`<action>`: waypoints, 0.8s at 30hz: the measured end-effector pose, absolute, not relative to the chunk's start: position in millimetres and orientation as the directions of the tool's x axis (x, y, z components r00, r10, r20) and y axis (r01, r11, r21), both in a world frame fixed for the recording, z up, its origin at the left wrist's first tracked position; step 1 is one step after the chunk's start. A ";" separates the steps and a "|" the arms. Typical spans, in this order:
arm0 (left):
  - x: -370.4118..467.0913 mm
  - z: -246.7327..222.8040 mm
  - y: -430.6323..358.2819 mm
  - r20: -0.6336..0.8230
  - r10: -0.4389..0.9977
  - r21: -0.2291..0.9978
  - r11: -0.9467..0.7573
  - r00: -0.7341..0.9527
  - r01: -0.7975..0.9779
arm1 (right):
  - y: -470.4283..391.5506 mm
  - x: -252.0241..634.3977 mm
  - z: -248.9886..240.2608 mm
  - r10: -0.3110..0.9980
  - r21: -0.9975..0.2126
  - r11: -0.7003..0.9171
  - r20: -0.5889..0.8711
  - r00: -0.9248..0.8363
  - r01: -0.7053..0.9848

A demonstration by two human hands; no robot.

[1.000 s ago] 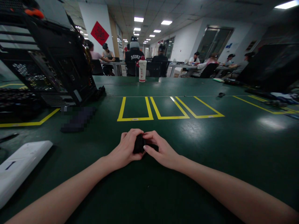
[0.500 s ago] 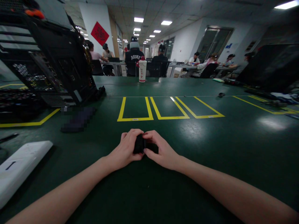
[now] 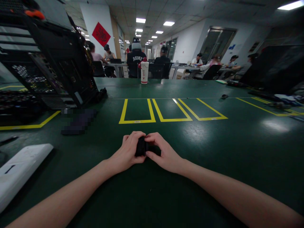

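From my end, I have both hands meeting low over the matte dark green tabletop (image 3: 213, 152), around a small, black, block-shaped object (image 3: 140, 147). It sits straight ahead of the wearer, nearer than the yellow-tape outlines (image 3: 137, 121); I can't tell whether it rests on the surface or is held just above it.

The left hand (image 3: 128, 150) is half closed on the block, fingers bent over its far end and thumb along its near end, covering its left part. The right hand (image 3: 163, 155) makes an open C, with forefinger and thumb touching the far and near ends of the block's right side and a dark gap between them.

What I can see of the block is longer from near to far than across. Its straight right edge runs away from the wearer, almost square to the forearms' meeting line, and that side faces into the right palm. With so much under the left fingers, I can't confirm its true long axis or which end is its front.

A long white plastic slab-like device (image 3: 26, 164) lies well left, pointing obliquely away.
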State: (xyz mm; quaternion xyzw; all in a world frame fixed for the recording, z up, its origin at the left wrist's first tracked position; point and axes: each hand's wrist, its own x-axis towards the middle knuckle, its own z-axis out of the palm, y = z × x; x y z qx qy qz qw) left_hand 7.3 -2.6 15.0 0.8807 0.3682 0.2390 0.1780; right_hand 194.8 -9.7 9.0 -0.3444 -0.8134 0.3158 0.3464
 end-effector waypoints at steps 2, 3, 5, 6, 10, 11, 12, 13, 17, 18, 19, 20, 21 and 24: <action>6.6 14.9 -2.4 0.278 0.734 0.500 -0.662 0.620 0.559 | -11.0 195.4 10.1 0.770 -0.750 0.573 0.355 -0.530 0.331; 6.4 14.8 -2.3 0.278 0.733 0.501 -0.662 0.621 0.557 | -11.3 195.4 10.3 0.771 -0.754 0.569 0.352 -0.531 0.326; 6.5 14.6 -1.9 0.284 0.729 0.493 -0.668 0.623 0.557 | -11.0 195.0 10.1 0.778 -0.767 0.555 0.342 -0.527 0.322; 6.7 14.4 -1.7 0.289 0.729 0.488 -0.670 0.620 0.560 | -10.5 194.7 9.6 0.783 -0.773 0.547 0.337 -0.522 0.321; 8.4 12.7 -0.9 0.293 0.739 0.469 -0.664 0.607 0.582 | -8.0 193.4 7.1 0.800 -0.799 0.517 0.322 -0.507 0.308; 8.8 12.3 -0.8 0.292 0.740 0.465 -0.663 0.605 0.586 | -7.6 193.3 6.6 0.801 -0.801 0.513 0.317 -0.507 0.309; 8.9 12.0 -0.7 0.292 0.741 0.463 -0.663 0.605 0.588 | -7.5 193.2 6.3 0.802 -0.801 0.510 0.311 -0.511 0.314; 9.0 11.7 -0.6 0.293 0.740 0.460 -0.665 0.606 0.589 | -7.5 193.2 6.2 0.802 -0.799 0.509 0.305 -0.513 0.321; 7.9 12.4 -0.9 0.300 0.733 0.458 -0.672 0.611 0.582 | -8.8 193.3 7.5 0.795 -0.807 0.509 0.308 -0.523 0.299; 7.7 12.8 -1.0 0.300 0.731 0.462 -0.674 0.613 0.577 | -9.1 193.3 8.1 0.791 -0.812 0.509 0.311 -0.527 0.285; 7.4 13.2 -1.1 0.301 0.730 0.466 -0.674 0.614 0.573 | -9.3 193.3 8.7 0.789 -0.818 0.506 0.310 -0.530 0.275; 7.3 13.6 -1.3 0.302 0.729 0.469 -0.675 0.615 0.570 | -9.4 193.2 9.1 0.790 -0.823 0.500 0.304 -0.533 0.270; 7.3 13.9 -1.3 0.301 0.727 0.470 -0.676 0.616 0.568 | -9.4 193.1 9.3 0.793 -0.828 0.492 0.298 -0.531 0.269; 7.7 14.1 -1.4 0.293 0.732 0.472 -0.671 0.615 0.572 | -8.8 192.7 8.4 0.807 -0.845 0.464 0.281 -0.519 0.265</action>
